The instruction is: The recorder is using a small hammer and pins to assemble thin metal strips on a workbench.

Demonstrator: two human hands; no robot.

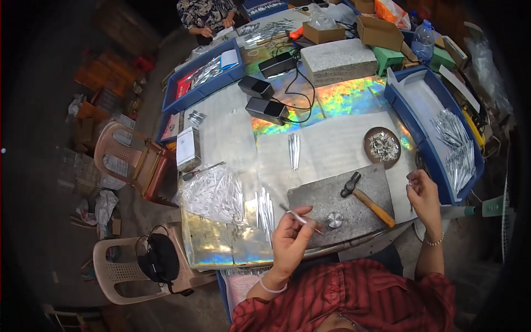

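Observation:
My left hand [292, 243] is closed in a pinch on a slim silver metal strip [296, 214] above the near left of a grey metal slab [310, 191]. On the slab beside that hand sits a small round shiny metal disc [334, 219]. A hammer [369, 202] with a wooden handle lies on the slab between my two hands. My right hand [425, 198] is held off the slab's right side, fingertips pressed together; whatever they hold is too small to make out. Beyond the slab is a round brown bowl [367, 150] of small metal pieces.
Slim metal strips [294, 151] lie in groups on the white-covered table, near a plastic bag [213, 193] full of similar pieces. Blue trays [412, 119] flank the table. Black boxes [266, 109] with cables and a stone block [338, 62] stand farther back. Another person [207, 16] sits at the far end.

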